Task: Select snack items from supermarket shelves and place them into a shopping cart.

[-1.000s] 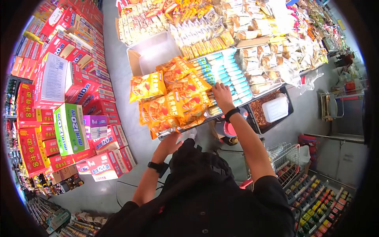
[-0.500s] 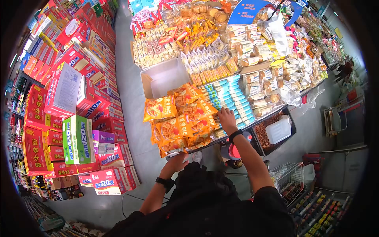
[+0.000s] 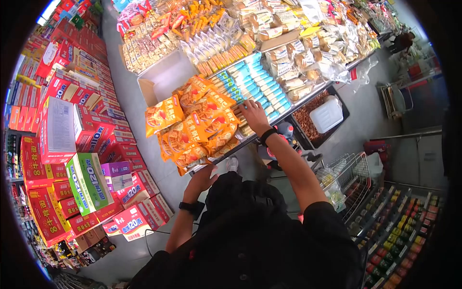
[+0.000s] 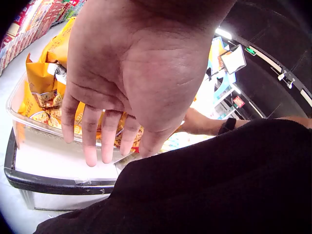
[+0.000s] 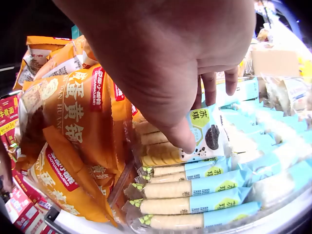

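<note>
Orange snack bags (image 3: 192, 125) are heaped at the near end of a long display table (image 3: 226, 153). Beside them lie rows of light-blue wafer packs (image 3: 255, 86). My right hand (image 3: 248, 110) reaches onto the nearest blue packs. In the right wrist view my right hand (image 5: 195, 122) pinches one blue wafer pack (image 5: 209, 136) between thumb and fingers, right next to the orange bags (image 5: 78, 122). My left hand (image 3: 202, 177) hovers at the table's front edge, below the orange bags. Seen from the left wrist, this left hand (image 4: 109, 146) has straight fingers, holds nothing, and is in front of a clear bin (image 4: 29, 126).
Red cartons (image 3: 72, 125) and a green carton (image 3: 86, 180) are stacked across the aisle on the left. An empty white bin (image 3: 166, 77) sits behind the orange bags. A white jug (image 3: 327, 114) rests in a black tray, and a wire basket (image 3: 349, 185) stands at my right.
The head view has swung about. My right hand stays on the blue packs beside the orange bags, and my left hand stays at the table's front edge.
</note>
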A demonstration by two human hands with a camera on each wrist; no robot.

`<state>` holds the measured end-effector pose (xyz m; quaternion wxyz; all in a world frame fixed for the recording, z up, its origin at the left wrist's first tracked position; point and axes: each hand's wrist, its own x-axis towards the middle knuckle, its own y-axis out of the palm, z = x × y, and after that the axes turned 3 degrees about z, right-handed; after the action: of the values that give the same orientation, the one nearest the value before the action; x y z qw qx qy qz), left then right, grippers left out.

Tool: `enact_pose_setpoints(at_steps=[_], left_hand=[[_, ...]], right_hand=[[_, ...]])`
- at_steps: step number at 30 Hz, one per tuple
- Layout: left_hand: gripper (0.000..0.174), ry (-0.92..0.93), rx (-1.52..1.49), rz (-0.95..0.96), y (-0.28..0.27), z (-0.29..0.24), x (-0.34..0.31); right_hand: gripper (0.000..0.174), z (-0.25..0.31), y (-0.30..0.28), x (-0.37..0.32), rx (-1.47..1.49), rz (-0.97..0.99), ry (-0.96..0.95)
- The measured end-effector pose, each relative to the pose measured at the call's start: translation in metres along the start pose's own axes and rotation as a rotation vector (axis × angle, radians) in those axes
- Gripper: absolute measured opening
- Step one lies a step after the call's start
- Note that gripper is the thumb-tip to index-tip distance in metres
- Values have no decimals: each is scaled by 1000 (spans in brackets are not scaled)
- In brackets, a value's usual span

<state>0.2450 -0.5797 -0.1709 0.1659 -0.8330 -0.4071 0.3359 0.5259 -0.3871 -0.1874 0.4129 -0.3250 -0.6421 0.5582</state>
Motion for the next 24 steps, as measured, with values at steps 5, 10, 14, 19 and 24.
enact_pose_setpoints(at_steps=[5,10,14,19,24], left_hand=[[40,-4,-3,25,3,-1,6],[39,36,-2,24,5,-1,10],[38,125,75,23,5,-6,16],[38,168,-39,76,-8,-42,32],[30,229,-186,107,-29,-101,56]], right_hand=[[24,1,-7,-4,28,5,24],[27,0,-7,-1,10,78,44],[27,4,-15,7,-15,159,68],[30,1,-10,-2,17,111,30],[33,-8,-42,-39,293,50,150]])
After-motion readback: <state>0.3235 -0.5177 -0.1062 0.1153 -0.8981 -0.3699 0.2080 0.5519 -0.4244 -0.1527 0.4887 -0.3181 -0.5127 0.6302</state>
